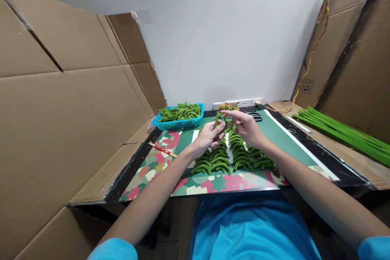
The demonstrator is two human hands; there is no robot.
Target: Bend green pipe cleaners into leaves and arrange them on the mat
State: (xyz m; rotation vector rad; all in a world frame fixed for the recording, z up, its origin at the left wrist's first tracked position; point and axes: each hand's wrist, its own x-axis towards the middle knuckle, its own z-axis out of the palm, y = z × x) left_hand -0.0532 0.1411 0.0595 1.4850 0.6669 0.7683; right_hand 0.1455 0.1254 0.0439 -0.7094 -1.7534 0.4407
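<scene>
In front of me, above the mat, my left hand (209, 135) is closed round a short green pipe cleaner (217, 118), whose fuzzy end sticks up between thumb and fingers. Close against it is my right hand (243, 125), index finger stretched out and the other fingers curled at the green piece; its exact grip is partly hidden. Under both hands, curved green pipe-cleaner pieces (219, 158) lie in several columns on a white sheet (230, 155). A blue basket (178, 124) at the back left holds a heap of similar bent pieces (183, 111).
Black-handled scissors (257, 117) and a small orange-and-green bundle (229, 107) lie at the back. Long green stems (344, 134) rest at the right. A red-wrapped pair of chopsticks (163, 149) lies left on the patterned mat (210, 185). Cardboard walls (76, 101) flank the table.
</scene>
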